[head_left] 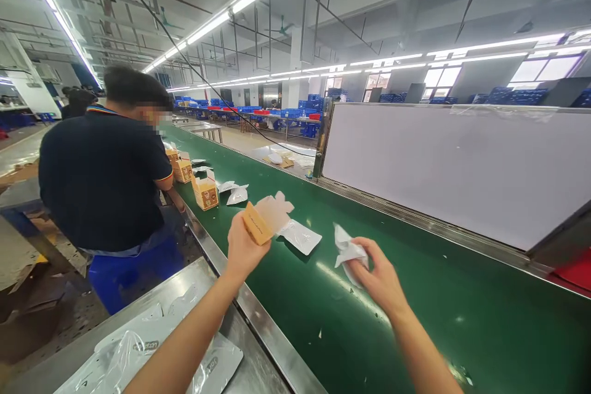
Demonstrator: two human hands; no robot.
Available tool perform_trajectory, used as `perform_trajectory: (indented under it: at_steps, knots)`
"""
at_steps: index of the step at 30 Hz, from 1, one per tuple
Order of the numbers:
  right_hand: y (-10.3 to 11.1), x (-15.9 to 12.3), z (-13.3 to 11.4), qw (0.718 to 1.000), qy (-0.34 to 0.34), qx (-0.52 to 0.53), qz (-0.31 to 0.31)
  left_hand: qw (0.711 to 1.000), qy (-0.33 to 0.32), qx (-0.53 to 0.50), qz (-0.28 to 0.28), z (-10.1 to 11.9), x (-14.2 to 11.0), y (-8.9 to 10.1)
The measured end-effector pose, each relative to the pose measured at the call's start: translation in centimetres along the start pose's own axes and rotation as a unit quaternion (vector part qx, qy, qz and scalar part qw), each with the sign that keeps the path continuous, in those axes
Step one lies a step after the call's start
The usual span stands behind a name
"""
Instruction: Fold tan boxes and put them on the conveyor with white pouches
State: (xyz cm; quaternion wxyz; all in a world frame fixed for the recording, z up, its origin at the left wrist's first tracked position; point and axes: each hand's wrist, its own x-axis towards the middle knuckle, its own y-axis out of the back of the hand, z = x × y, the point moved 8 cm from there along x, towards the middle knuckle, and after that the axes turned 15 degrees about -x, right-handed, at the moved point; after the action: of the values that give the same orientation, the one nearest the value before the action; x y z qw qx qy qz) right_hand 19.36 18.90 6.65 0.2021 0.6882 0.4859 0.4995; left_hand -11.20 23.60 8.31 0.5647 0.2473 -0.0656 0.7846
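Left hand (242, 249) gripped a carton (257, 225); right hand (381, 277) pinched a white packet (347, 250). White pouch (301, 237) lay between them on the green belt (415, 320); boxes (205, 192) stood by its near edge.

Left hand (244, 250) gripping carton (266, 219), right hand (379, 277) holding white packet (346, 249), green belt (295, 295)
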Motion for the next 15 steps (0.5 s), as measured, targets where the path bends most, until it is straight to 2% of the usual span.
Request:
perform_trajectory:
  at_steps: [2, 4, 5, 6, 8, 10, 12, 15]
  knots:
    - [5.0, -1.0, -3.0, 0.987, 0.057, 0.136, 0.066, 0.999, -0.027, -0.019, -0.033, 2.8, -2.9, -1.9]
    - [9.6, -2.2, -6.4, 0.953, 0.148, 0.244, 0.106, 0.997, -0.036, -0.041, -0.058, 4.8, -5.9, -3.5]
    - [11.1, -2.7, -7.8, 0.941, 0.184, 0.265, 0.106, 0.996, -0.038, -0.051, -0.065, 5.5, -7.3, -4.1]
    - [11.8, -3.1, -8.9, 0.940, 0.207, 0.254, 0.091, 0.995, -0.045, -0.057, -0.067, 6.1, -8.6, -4.5]
    - [11.8, -3.5, -10.2, 0.957, 0.224, 0.176, 0.053, 0.994, -0.074, -0.057, -0.052, 7.0, -10.7, -4.8]
    - [10.8, -4.2, -10.8, 0.968, 0.245, 0.044, 0.039, 0.992, -0.114, -0.039, -0.031, 7.4, -12.2, -4.9]
    - [9.7, -5.1, -11.5, 0.954, 0.281, -0.084, 0.058, 0.988, -0.148, -0.003, -0.033, 7.5, -13.3, -5.3]
    - [8.9, -6.9, -12.5, 0.922, 0.301, -0.203, 0.137, 0.980, -0.189, 0.044, -0.039, 7.4, -14.7, -6.2]
